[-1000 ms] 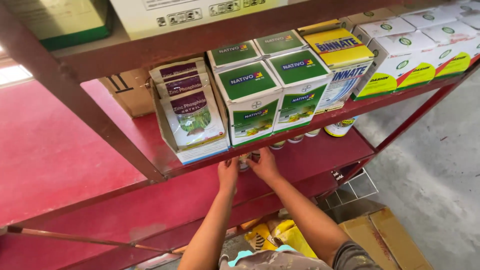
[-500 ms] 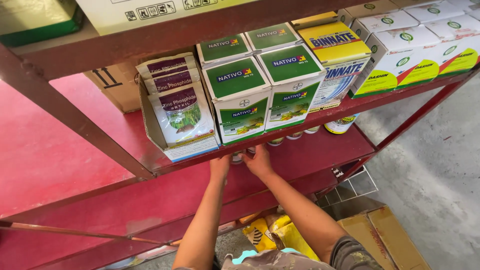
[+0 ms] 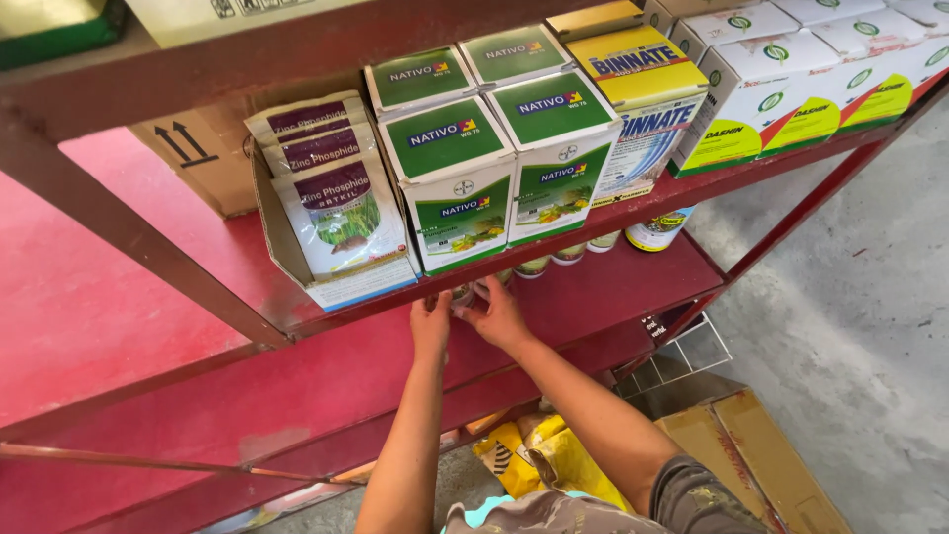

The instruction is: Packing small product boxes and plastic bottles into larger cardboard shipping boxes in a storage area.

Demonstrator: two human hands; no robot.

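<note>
Both of my hands reach under the middle shelf onto the red lower shelf (image 3: 326,381). My left hand (image 3: 431,322) and my right hand (image 3: 500,314) close together around a small container (image 3: 463,294), mostly hidden behind the shelf's front edge. A row of small round containers (image 3: 568,255) stands to the right of it on the same shelf. Directly above my hands, two green-and-white boxes (image 3: 460,188) stand on the middle shelf.
White-and-purple packets (image 3: 341,213) sit in an open carton left of the green boxes. A yellow-and-blue box (image 3: 643,89) and white-and-green boxes (image 3: 781,79) stand to the right. Yellow bags (image 3: 554,460) and flat cardboard (image 3: 751,455) lie on the grey floor below.
The view has shifted slightly down and right. My two hands stay together under the middle shelf, closing more tightly on the small container.
</note>
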